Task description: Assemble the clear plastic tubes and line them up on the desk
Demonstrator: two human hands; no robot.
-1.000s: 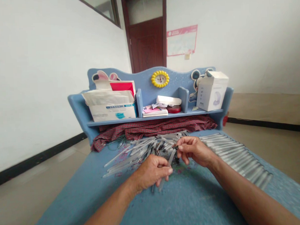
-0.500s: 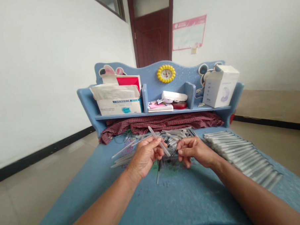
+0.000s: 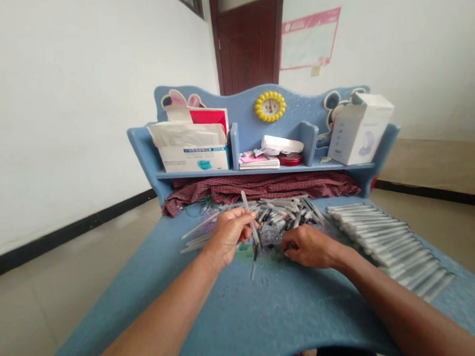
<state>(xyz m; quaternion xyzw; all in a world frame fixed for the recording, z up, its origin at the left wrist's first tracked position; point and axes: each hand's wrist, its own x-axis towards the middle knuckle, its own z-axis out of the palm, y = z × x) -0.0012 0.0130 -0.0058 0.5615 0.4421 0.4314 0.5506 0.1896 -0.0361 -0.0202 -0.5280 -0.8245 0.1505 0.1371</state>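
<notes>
My left hand [image 3: 232, 235] is closed on a clear plastic pen barrel [image 3: 245, 203], which it holds nearly upright above the table. Low at the near edge of a loose pile of pen parts [image 3: 280, 213] is my right hand [image 3: 310, 246], its fingers curled together and pointing down. Whatever they touch or pinch is hidden. A thin pen piece with a dark end [image 3: 253, 269] lies below the held barrel. Left of the pile rest several clear barrels [image 3: 197, 243]. On the right, pens [image 3: 385, 240] are stacked side by side in a long row.
The blue desk [image 3: 236, 320] has a raised shelf at the back. On it stand a mask box [image 3: 195, 158], a stack of papers [image 3: 259, 164], a red round tin [image 3: 290, 160] and a white carton [image 3: 360, 133]. Checked cloth [image 3: 261, 187] lies beneath the shelf.
My right hand has moved down to the tabletop by the pile, away from the barrel. The barrel in my left hand has turned more upright. The view has shifted slightly.
</notes>
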